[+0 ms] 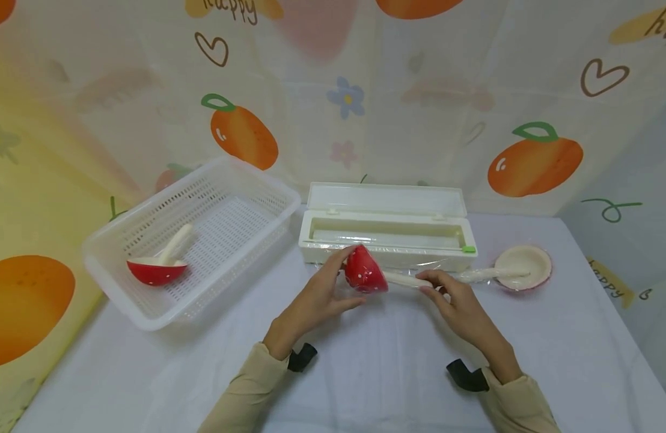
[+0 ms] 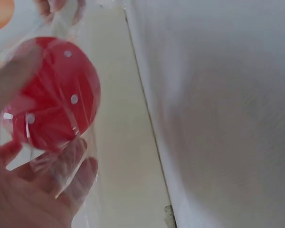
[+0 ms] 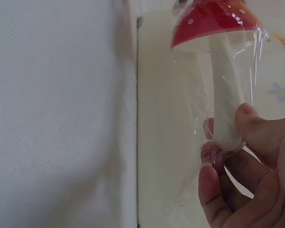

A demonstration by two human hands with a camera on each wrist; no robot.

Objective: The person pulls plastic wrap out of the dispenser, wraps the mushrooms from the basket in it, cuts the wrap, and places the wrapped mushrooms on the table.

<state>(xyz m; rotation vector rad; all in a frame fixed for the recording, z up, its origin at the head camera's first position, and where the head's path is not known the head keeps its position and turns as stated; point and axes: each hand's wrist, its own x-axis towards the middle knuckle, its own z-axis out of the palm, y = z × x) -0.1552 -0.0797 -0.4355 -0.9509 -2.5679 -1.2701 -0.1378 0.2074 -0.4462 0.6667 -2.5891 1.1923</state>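
A red ladle (image 1: 365,270) with white dots and a cream handle is held sideways in front of the long white box, with clear plastic film around it. My left hand (image 1: 317,294) holds the red bowl end, thumb on one side and fingers on the other in the left wrist view. With thumb and fingers, my right hand (image 1: 463,310) pinches the end of the handle (image 3: 225,95). Just beyond that hand, a second ladle (image 1: 522,267) in film lies bowl up on the table. A third ladle (image 1: 157,273) lies in the white basket, its handle leaning up.
The white perforated basket (image 1: 276,225) stands at the left. Behind my hands is the long white box (image 1: 333,252), its lid (image 1: 387,198) raised and a green piece (image 1: 468,249) at its right front. A printed cloth (image 1: 387,132) hangs behind the table (image 1: 376,385).
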